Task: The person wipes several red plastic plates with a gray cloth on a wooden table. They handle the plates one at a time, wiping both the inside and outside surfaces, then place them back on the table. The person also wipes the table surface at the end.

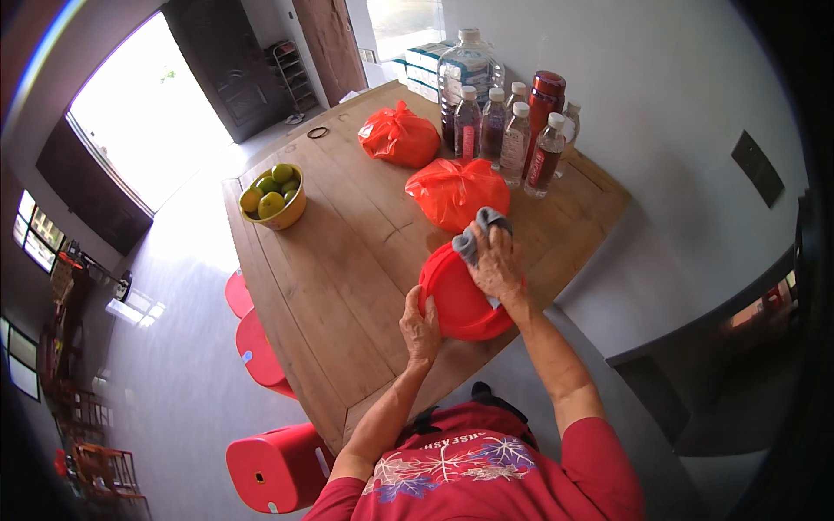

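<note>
A round red plastic basin (465, 304) is tilted at the near right edge of the wooden table, in front of my body. My left hand (420, 326) grips its left rim, the thumb along the edge. A bunched grey cloth (492, 219) is gripped in my right hand (495, 271), which lies over the far right part of the basin. Part of the cloth sticks out above the fingers. Just beyond it sits a knotted red plastic bag (459, 194), its contents hidden. Another tied red bag (400, 139) lies farther back.
On the wooden table (347, 269) stand several capped bottles (515, 143), a red thermos (547, 100) and a large clear jug (467, 65) at the back right. A yellow bowl (287, 214) of green citrus and a black ring (318, 133) are left. Red stools (274, 469) line the left side.
</note>
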The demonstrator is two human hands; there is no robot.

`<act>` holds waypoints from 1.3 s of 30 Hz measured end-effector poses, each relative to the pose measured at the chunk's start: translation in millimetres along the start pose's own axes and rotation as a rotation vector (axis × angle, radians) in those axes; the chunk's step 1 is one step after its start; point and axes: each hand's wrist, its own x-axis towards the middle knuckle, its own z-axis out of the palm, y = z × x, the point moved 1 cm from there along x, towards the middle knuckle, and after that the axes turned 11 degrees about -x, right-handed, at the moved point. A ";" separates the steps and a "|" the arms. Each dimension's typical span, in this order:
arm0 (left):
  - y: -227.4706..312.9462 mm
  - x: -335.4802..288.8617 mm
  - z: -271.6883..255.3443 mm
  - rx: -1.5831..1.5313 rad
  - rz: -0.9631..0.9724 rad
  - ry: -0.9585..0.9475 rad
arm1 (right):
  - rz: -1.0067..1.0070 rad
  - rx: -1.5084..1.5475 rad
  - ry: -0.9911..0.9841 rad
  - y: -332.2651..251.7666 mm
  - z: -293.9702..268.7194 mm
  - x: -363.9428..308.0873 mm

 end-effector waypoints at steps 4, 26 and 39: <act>7.2 -0.8 1.9 -0.018 -0.026 0.028 | -0.279 0.135 -0.099 -25.9 25.4 -10.8; 17.8 -4.5 6.3 0.065 -0.111 0.082 | -0.427 -0.249 -0.619 0.5 -32.5 -41.0; 11.4 -1.3 6.0 0.087 -0.010 0.100 | -0.480 0.164 -0.672 -32.7 -14.5 -28.2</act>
